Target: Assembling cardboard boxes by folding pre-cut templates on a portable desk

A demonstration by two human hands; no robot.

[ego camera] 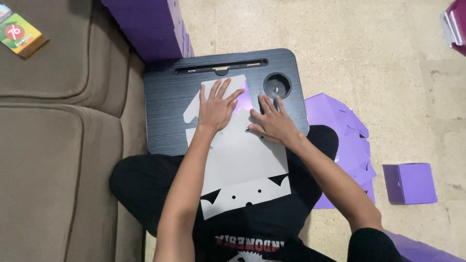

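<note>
A flat die-cut cardboard sheet (245,162), grey-white on its upper face, lies across a black lap desk (165,104) and my lap. My left hand (217,106) presses flat on the sheet's far end, fingers spread. My right hand (273,122) rests beside it, fingers pressing a folded flap whose purple underside (244,103) shows between the two hands. Neither hand grips anything.
A brown sofa (53,136) runs along the left with a small colourful packet (19,33) on it. Purple stacked boxes (153,26) stand behind the desk. Flat purple sheets (344,131) and one folded purple box (408,183) lie on the floor at right. The desk has a round cup recess (277,86).
</note>
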